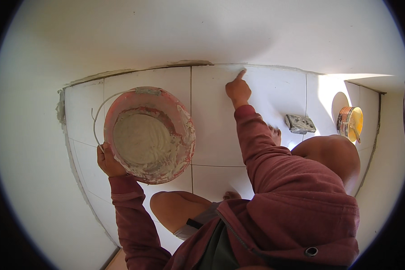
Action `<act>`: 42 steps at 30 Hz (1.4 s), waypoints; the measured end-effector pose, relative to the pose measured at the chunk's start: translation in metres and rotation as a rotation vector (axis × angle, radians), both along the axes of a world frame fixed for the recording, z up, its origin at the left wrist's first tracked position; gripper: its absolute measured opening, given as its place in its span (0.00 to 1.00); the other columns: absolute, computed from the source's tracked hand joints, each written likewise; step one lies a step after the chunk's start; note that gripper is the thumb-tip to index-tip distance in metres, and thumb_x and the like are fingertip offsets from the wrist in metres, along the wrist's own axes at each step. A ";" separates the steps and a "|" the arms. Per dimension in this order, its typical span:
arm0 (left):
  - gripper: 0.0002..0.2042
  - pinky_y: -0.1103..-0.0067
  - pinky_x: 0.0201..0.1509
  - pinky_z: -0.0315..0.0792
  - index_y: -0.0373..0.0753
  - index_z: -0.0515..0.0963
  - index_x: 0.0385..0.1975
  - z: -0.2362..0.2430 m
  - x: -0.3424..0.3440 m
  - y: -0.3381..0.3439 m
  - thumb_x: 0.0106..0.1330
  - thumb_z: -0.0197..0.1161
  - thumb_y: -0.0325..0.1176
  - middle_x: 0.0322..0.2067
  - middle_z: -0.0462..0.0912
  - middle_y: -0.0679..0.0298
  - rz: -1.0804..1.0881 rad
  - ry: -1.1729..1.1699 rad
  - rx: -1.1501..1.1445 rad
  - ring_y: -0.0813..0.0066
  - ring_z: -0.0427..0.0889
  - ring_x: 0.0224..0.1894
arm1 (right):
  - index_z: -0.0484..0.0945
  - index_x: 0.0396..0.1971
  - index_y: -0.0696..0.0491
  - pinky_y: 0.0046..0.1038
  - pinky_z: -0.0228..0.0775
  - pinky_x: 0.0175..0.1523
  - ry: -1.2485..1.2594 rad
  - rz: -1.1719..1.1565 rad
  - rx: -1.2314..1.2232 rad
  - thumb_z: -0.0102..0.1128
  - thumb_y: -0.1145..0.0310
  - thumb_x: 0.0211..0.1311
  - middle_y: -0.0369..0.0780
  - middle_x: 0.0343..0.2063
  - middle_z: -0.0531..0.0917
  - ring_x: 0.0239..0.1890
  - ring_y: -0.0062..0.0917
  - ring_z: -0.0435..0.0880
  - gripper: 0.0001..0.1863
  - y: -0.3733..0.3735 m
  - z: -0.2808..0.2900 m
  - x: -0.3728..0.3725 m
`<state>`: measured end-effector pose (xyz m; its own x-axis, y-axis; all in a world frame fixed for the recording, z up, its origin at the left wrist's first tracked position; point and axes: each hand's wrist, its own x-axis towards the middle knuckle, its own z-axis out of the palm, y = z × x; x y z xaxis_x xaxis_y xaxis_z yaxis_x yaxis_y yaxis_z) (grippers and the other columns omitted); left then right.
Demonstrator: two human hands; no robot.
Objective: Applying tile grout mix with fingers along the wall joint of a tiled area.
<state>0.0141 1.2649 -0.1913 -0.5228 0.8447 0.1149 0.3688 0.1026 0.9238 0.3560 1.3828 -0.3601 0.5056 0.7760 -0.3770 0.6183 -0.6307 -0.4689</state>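
A red plastic bucket (pixel 183 135) with a wire handle holds pale grey paste (pixel 141 139), which also coats its inside. My left hand (pixel 111 159) is closed on the bucket's left side, by the handle. My right hand (pixel 238 90) holds nothing visible; its index finger stretches toward the white floor tiles (pixel 216 117) just short of the seam (pixel 229 64) at the wall's foot, while the other fingers curl. Right of my arm, a grey-smeared flat block (pixel 299 123) lies on the tiles.
A small yellow tub (pixel 346 121) with a tool in it stands at the right. Walls (pixel 36 148) border the tiles at the left, top and right, with rough grey filler along the edges. My bare knees and feet are at the lower middle and right.
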 end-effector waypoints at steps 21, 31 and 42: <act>0.11 0.87 0.25 0.56 0.40 0.63 0.17 0.009 -0.013 -0.013 0.62 0.45 0.32 0.17 0.62 0.75 0.008 -0.058 -0.005 0.87 0.57 0.21 | 0.42 0.52 0.71 0.35 0.68 0.38 -0.024 0.163 0.013 0.47 0.64 0.46 0.53 0.31 0.76 0.33 0.40 0.77 0.38 0.015 0.024 -0.046; 0.11 0.87 0.24 0.50 0.42 0.64 0.16 0.007 -0.017 -0.002 0.60 0.48 0.34 0.15 0.58 0.77 0.018 -0.082 0.043 0.88 0.54 0.20 | 0.25 0.44 0.81 0.35 0.66 0.42 0.309 -0.036 0.267 0.43 0.65 0.46 0.61 0.29 0.73 0.34 0.48 0.74 0.43 0.060 0.001 -0.076; 0.12 0.88 0.23 0.54 0.41 0.61 0.15 0.014 0.005 0.001 0.61 0.47 0.33 0.15 0.59 0.76 0.034 0.007 -0.012 0.88 0.55 0.20 | 0.34 0.55 0.66 0.37 0.64 0.44 0.175 -0.194 0.186 0.47 0.62 0.45 0.53 0.33 0.75 0.37 0.42 0.74 0.43 0.027 0.028 -0.030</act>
<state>0.0187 1.2662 -0.1773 -0.5501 0.8281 0.1081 0.3712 0.1265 0.9199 0.3263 1.4095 -0.3317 0.5911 0.7350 -0.3323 0.3944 -0.6227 -0.6758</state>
